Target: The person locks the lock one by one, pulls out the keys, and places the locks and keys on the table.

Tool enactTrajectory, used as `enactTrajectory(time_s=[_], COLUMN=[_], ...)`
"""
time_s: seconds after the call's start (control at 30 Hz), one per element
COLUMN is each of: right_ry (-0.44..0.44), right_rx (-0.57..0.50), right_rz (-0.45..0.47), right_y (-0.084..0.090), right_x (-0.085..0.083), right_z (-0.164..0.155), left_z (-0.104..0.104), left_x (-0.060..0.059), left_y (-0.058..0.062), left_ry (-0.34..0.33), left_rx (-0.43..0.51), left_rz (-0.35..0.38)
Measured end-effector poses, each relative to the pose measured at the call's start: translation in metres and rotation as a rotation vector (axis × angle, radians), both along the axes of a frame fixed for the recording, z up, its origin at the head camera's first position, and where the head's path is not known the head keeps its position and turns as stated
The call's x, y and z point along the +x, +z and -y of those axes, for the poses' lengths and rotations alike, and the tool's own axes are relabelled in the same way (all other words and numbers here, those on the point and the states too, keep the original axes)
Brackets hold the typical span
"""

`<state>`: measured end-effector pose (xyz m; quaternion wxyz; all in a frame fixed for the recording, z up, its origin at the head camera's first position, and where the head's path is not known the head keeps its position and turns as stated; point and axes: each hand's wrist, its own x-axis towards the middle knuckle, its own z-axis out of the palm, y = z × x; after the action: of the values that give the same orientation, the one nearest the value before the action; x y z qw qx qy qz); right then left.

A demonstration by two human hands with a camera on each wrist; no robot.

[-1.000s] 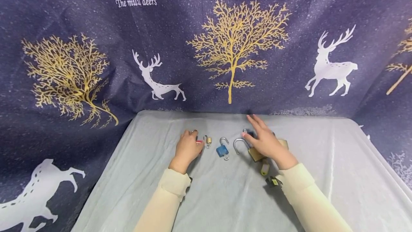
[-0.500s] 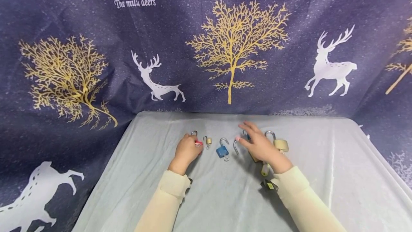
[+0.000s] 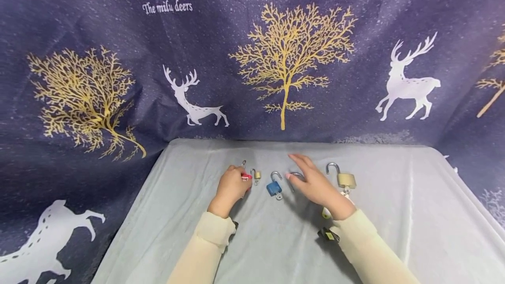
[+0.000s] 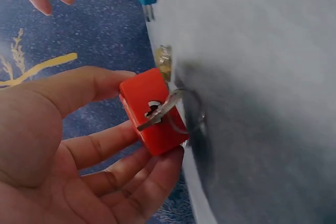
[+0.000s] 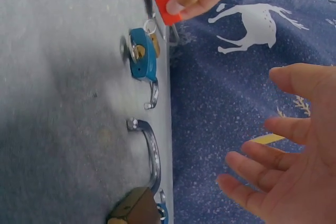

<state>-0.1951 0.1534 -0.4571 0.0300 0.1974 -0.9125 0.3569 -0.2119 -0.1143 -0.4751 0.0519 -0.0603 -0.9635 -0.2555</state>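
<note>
My left hand (image 3: 240, 179) grips a small red padlock (image 3: 246, 177) at the table's middle left. In the left wrist view its thumb and fingers (image 4: 94, 140) pinch the red padlock (image 4: 155, 111), which has a key (image 4: 160, 113) in its keyhole. My right hand (image 3: 304, 172) hovers open, fingers spread, over a large brass padlock whose open shackle (image 3: 293, 176) shows beside the thumb. The right wrist view shows that hand (image 5: 262, 171) above the cloth, touching nothing, with the large brass padlock (image 5: 134, 211) below it.
Between the hands lie a blue padlock (image 3: 274, 186) with an open shackle and a tiny brass padlock (image 3: 256, 174). Another brass padlock (image 3: 345, 179) lies to the right. A yellow-green item (image 3: 325, 213) and a black one (image 3: 326, 234) sit by my right wrist. A grey cloth (image 3: 394, 214) covers the table.
My right hand has moved left and lifted off the locks, uncovering the brass padlock at the right. My left hand has stayed on the red padlock.
</note>
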Motion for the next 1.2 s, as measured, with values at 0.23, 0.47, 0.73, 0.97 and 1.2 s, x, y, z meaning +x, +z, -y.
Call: enactTrajectory(time_s=[0.23,0.47,0.73,0.97,1.2], right_ry=[0.031,0.051,0.112,0.122,0.139], right_rx=[-0.019,0.032,0.008,-0.018,-0.047], right_rz=[-0.033,-0.016,-0.050,-0.040,0.017], right_y=[0.005,0.011,0.014,0.018,0.018], right_x=[0.003,0.010,0.017,0.023,0.025], right_z=[0.007,0.013,0.015,0.021,0.025], left_z=[-0.004,-0.008,-0.020,-0.029,-0.042], left_x=[0.001,0.002,0.009,0.019,0.023], left_y=[0.006,0.016,0.030,0.038,0.034], left_ry=[0.014,0.012,-0.018,-0.084,-0.106], left_rx=[0.078,0.171,0.356,0.427,0.480], left_rz=[-0.003,0.003,0.015,0.028,0.038])
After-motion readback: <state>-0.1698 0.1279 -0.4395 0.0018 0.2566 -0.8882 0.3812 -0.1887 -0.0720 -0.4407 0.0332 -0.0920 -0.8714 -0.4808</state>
